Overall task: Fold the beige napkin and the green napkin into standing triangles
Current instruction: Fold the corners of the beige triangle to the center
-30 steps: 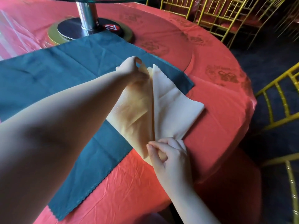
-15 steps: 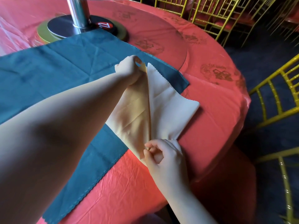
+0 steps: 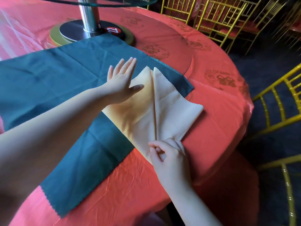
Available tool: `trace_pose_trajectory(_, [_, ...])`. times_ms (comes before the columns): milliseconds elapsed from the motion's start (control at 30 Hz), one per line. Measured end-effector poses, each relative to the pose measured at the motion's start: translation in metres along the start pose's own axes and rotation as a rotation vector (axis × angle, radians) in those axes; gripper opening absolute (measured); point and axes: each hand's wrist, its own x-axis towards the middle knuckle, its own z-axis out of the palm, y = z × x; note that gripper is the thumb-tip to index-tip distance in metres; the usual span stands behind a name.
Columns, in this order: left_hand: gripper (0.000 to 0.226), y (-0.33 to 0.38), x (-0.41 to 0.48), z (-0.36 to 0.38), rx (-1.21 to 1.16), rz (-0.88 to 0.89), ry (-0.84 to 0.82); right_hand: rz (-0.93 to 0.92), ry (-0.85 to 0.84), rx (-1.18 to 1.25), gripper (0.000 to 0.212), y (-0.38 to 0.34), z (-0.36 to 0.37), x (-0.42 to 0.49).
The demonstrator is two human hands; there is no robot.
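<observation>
Between the two hands, saw the beige napkin [image 3: 171, 108], folded flat into a long pointy shape, with two flaps side by side and a straight gap down the middle. Lay partly on the green napkin [image 3: 65, 82] and partly on the red tablecloth [image 3: 211, 136]. Had its two zigzag tips just right of the left hand [image 3: 121, 80] and its narrow end under the right hand [image 3: 169, 154].

Saw the hands well apart, one at each end of the beige napkin. Saw the left hand flat, fingers straight and a bit spread, palm down over the left flap and the green cloth beside it. Could not tell between touching and only hovering. Saw the right hand with fingers curled, pinching the narrow end of the beige napkin.

Found the green napkin spread wide and flat, reaching far left of the left hand. Beyond the left hand, saw a shiny metal post [image 3: 88, 15] on a round base [image 3: 71, 32], with a red number tag [image 3: 113, 30] beside it. Off past the right hand, saw gold chairs [image 3: 223, 17] around the table.
</observation>
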Motion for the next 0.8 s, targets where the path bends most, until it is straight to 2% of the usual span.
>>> trace_pose_trajectory(67, [0.065,0.004,-0.033,-0.002,0.071,0.119,-0.063,-0.036,0.027,0.051,0.021,-0.014,-0.006,-0.002])
trace_pose_trajectory(200, [0.082,0.016,-0.094,0.01,0.152,0.288,-0.166,-0.174,0.227,-0.042,0.022,-0.038,-0.019,-0.009])
trace_pose_trajectory(333, [0.076,0.017,-0.116,0.033,0.172,0.367,-0.183,-0.202,0.256,-0.094,0.024,-0.041,-0.021,-0.009])
trace_pose_trajectory(433, [0.065,0.015,-0.116,0.041,0.169,0.351,-0.197,-0.183,0.249,-0.112,0.027,-0.043,-0.021,-0.009])
trace_pose_trajectory(567, [0.067,0.017,-0.115,0.042,0.185,0.316,-0.222,-0.2,0.263,-0.174,0.024,-0.047,-0.021,-0.009])
trace_pose_trajectory(700, [0.077,0.016,-0.115,0.043,0.199,0.324,-0.243,-0.429,0.178,-0.271,0.032,-0.046,-0.023,-0.015])
trace_pose_trajectory(800, [0.078,0.016,-0.114,0.044,0.209,0.318,-0.253,-0.535,0.158,-0.232,0.032,-0.035,-0.026,-0.02])
